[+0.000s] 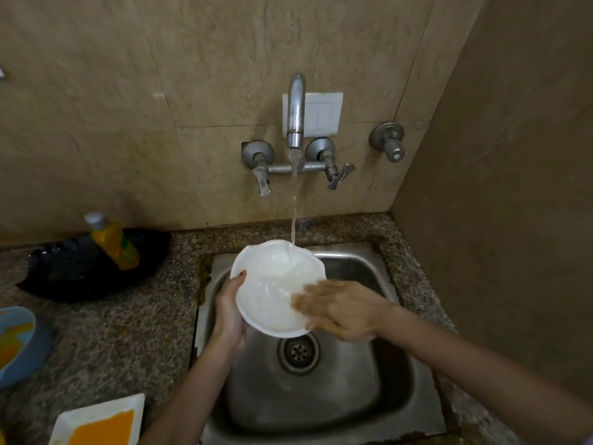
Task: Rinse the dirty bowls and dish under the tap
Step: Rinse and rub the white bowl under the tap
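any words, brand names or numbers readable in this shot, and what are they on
No text can be read in this view.
yellow bottle: label is a green and orange blur, unreadable.
left tap handle: a dark mark, too small to read.
white bowl and switch plate: no print shows.
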